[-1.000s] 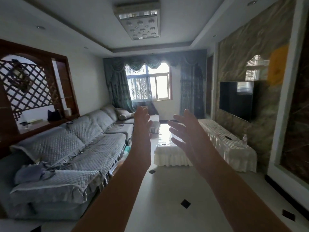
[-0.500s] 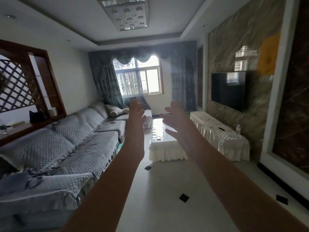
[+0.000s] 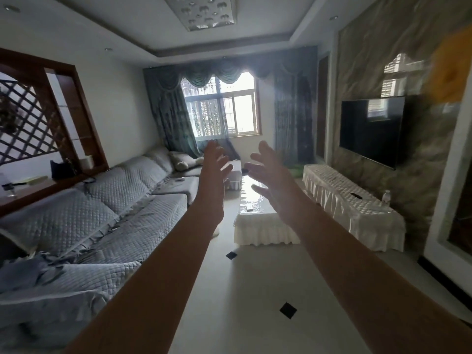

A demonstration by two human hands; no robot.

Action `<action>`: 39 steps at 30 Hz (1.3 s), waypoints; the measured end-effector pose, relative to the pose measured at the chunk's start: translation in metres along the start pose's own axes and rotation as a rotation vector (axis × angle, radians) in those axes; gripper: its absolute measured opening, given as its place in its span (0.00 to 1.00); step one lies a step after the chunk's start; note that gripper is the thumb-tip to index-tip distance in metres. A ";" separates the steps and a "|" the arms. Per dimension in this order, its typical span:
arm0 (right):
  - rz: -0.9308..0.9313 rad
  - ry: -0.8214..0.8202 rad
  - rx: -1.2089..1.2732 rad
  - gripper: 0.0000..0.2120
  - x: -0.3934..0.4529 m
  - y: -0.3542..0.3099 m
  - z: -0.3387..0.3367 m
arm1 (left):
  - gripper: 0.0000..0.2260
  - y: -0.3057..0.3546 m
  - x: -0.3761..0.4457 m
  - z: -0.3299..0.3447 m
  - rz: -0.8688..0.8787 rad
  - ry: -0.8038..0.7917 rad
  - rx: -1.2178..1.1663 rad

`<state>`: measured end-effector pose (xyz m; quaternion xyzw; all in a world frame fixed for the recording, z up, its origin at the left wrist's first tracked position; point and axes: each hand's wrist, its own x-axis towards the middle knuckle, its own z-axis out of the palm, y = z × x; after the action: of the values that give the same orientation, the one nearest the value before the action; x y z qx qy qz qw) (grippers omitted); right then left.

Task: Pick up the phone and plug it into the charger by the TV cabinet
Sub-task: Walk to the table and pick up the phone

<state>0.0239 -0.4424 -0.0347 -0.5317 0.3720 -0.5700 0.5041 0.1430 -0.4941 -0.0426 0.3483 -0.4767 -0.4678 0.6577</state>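
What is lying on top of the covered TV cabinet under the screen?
On the TV cabinet lie a small dark flat object and a clear bottle. Its cloth hides everything underneath; no charger is discernible.

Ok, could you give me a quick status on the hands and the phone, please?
Left hand and right hand both open, empty, raised ahead. Phone not picked up; cannot tell which small dark object it is. Floor ahead bare.

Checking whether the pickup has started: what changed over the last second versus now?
Mostly the view: the camera has moved forward and turned left, so the coffee table and covered TV cabinet look nearer. The left hand and right hand stay raised, open and empty. Nothing was picked up or let go. The dark object on the cabinet and the bottle have not moved.
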 end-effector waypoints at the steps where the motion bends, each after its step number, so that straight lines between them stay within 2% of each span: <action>1: 0.002 -0.008 -0.008 0.26 0.012 0.005 -0.008 | 0.26 -0.009 0.010 0.005 -0.014 0.001 0.012; 6: 0.020 -0.040 0.000 0.21 0.066 0.031 -0.043 | 0.26 -0.049 0.047 0.024 -0.052 0.107 0.068; 8: 0.036 -0.053 0.000 0.27 0.084 0.041 -0.051 | 0.25 -0.062 0.058 0.024 -0.062 0.168 0.085; 10: 0.056 -0.061 0.017 0.28 0.098 0.051 -0.057 | 0.25 -0.073 0.067 0.021 -0.076 0.200 0.089; 11: 0.063 -0.062 0.031 0.25 0.104 0.056 -0.060 | 0.25 -0.079 0.072 0.019 -0.083 0.208 0.090; 14: 0.101 -0.057 0.098 0.08 0.121 0.070 -0.066 | 0.25 -0.095 0.086 0.015 -0.104 0.242 0.093; 17: 0.118 -0.049 0.140 0.06 0.143 0.084 -0.067 | 0.24 -0.112 0.105 0.009 -0.103 0.254 0.075; 22: 0.151 -0.012 0.172 0.09 0.193 0.119 -0.057 | 0.25 -0.153 0.143 -0.006 -0.106 0.252 -0.079; 25: 0.163 0.010 0.148 0.20 0.233 0.144 -0.046 | 0.25 -0.174 0.174 -0.019 -0.119 0.251 -0.093; 29: 0.182 0.033 0.113 0.25 0.287 0.168 -0.029 | 0.25 -0.192 0.227 -0.044 -0.099 0.238 -0.051; 39: 0.155 0.048 0.026 0.28 0.394 0.214 -0.003 | 0.23 -0.229 0.337 -0.080 -0.161 0.180 0.022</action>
<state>0.0877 -0.8707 -0.1495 -0.4807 0.4166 -0.5467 0.5445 0.1902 -0.8854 -0.1728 0.4332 -0.3916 -0.4806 0.6543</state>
